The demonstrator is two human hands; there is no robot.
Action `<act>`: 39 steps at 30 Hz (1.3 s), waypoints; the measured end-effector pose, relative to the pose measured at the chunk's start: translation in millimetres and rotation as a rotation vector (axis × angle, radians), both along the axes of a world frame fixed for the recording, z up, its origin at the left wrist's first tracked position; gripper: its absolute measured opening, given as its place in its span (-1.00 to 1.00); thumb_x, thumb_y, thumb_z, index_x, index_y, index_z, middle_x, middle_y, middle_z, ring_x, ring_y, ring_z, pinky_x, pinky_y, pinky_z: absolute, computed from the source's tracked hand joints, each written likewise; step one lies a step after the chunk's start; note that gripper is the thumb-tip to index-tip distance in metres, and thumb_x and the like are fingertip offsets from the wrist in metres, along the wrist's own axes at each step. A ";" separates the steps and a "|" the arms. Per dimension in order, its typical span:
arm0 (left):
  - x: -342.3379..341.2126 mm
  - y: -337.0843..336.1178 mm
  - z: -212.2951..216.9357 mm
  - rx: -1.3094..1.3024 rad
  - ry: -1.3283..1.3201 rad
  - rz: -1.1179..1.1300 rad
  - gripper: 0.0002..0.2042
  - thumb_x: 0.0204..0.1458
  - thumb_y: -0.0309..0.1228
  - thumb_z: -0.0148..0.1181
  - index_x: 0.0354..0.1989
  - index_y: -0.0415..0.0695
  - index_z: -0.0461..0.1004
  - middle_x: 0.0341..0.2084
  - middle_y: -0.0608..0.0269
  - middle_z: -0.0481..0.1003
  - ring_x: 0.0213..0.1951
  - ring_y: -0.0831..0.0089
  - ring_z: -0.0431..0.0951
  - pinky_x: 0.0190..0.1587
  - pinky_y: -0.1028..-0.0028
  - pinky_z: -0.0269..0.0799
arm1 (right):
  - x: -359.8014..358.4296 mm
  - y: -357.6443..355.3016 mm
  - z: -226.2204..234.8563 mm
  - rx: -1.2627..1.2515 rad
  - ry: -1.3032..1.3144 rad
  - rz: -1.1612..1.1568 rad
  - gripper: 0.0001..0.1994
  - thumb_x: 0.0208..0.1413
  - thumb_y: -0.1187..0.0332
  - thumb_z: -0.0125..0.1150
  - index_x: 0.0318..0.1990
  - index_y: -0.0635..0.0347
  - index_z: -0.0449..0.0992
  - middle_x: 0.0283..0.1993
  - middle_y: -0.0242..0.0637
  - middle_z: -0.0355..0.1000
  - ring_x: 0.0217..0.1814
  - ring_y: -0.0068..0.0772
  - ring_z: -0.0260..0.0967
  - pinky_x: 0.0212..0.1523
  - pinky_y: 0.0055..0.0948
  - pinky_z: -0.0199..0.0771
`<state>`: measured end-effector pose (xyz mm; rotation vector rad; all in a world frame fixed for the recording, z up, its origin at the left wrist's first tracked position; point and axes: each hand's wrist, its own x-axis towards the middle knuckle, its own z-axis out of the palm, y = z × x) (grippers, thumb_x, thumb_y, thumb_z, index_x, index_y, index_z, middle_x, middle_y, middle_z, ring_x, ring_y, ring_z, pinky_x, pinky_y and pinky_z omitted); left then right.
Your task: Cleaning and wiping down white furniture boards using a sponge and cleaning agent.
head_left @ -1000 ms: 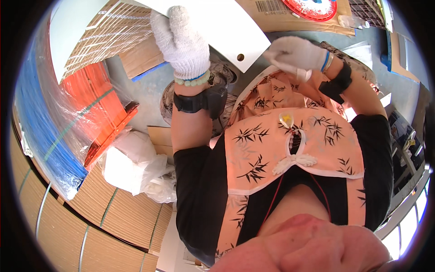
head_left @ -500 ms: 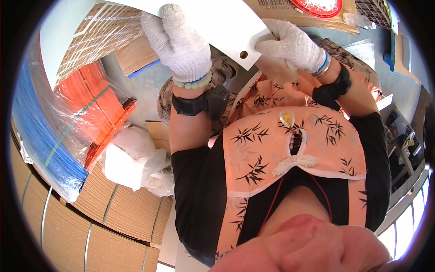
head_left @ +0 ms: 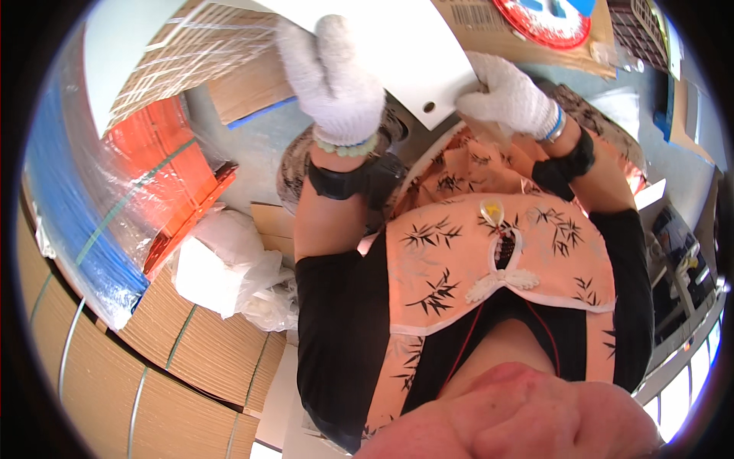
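Observation:
A flat white panel with a round dark hole near its corner reaches in from the top of the view. My left hand, in a white knitted glove, grips its left edge, with the thumb on the upper face. At the panel's right edge, close to the hole, my gloved right hand is closed, its thumb along the rim. The fingers behind the panel are partly hidden. The far end of the panel lies outside the view.
Top right, a round red tray holding white bits and something blue sits on a cardboard box. To the left are film-wrapped orange pieces, blue pieces and strapped cardboard stacks. White plastic bags lie beside my left arm.
Both hands and the panel have shifted right and slightly lower in view, still gripping it. The surroundings have shifted slightly too. More of the red tray, with blue in it, now shows.

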<state>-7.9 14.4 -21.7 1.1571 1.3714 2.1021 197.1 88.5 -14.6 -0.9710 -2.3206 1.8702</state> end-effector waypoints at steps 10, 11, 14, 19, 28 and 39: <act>-4.5 1.4 -1.7 -0.407 0.475 0.173 0.20 -0.07 -0.42 0.53 0.53 -0.32 -0.42 0.22 -0.24 0.32 0.14 0.04 0.45 0.17 0.28 0.46 | -6.7 -18.0 -0.4 0.667 0.008 -0.103 -0.67 0.06 0.30 0.35 -0.02 0.20 0.59 -0.26 -0.14 0.54 -0.21 -0.03 0.57 -0.18 -0.17 0.58; 5.6 2.1 11.7 -0.386 0.220 0.107 0.26 -0.11 -0.51 0.52 0.52 -0.29 -0.52 0.23 -0.18 0.28 0.12 0.09 0.44 0.16 0.26 0.46 | -10.3 -19.5 2.6 0.757 0.062 -0.130 -0.70 0.05 0.34 0.32 -0.03 0.12 0.59 -0.30 -0.18 0.50 -0.24 0.01 0.54 -0.23 -0.15 0.59; 16.0 5.4 21.8 -0.340 -0.136 -0.036 0.29 -0.18 -0.75 0.38 0.51 -0.05 -0.62 0.18 0.01 0.22 0.10 0.23 0.40 0.18 0.18 0.47 | -14.7 -21.7 -6.8 0.943 0.016 -0.103 -0.69 0.09 0.40 0.24 0.03 0.04 0.57 -0.27 -0.21 0.54 -0.29 -0.14 0.59 -0.30 -0.21 0.64; 0.2 2.4 4.3 -0.043 -0.163 -0.052 -0.01 -0.05 -0.66 0.29 0.51 -0.11 -0.24 0.25 -0.06 0.21 0.15 0.07 0.41 0.22 0.03 0.44 | 11.4 7.1 -35.7 1.073 -0.055 0.050 -0.57 0.10 0.43 0.15 0.16 -0.13 0.51 -0.07 -0.29 0.54 -0.14 -0.22 0.60 -0.23 -0.25 0.66; -4.2 6.7 22.2 -0.249 -0.153 -0.228 -0.20 0.19 -0.23 0.23 0.48 -0.31 -0.05 0.42 -0.13 0.11 0.24 -0.09 0.38 0.31 -0.09 0.37 | 23.8 61.6 -131.3 1.184 -0.285 -0.033 -0.57 0.15 0.18 0.20 0.20 -0.11 0.49 -0.02 -0.26 0.51 0.03 0.01 0.53 0.06 -0.20 0.58; 5.0 5.3 42.2 -0.156 -0.810 -0.763 -0.02 -0.09 -0.23 0.30 0.50 -0.33 -0.07 0.43 -0.22 0.10 0.34 -0.13 0.33 0.36 -0.13 0.29 | 163.2 181.6 -174.1 1.068 -0.693 -0.859 -0.58 0.18 0.10 0.23 0.13 0.06 0.48 0.08 0.08 0.48 0.10 0.15 0.43 0.09 0.00 0.46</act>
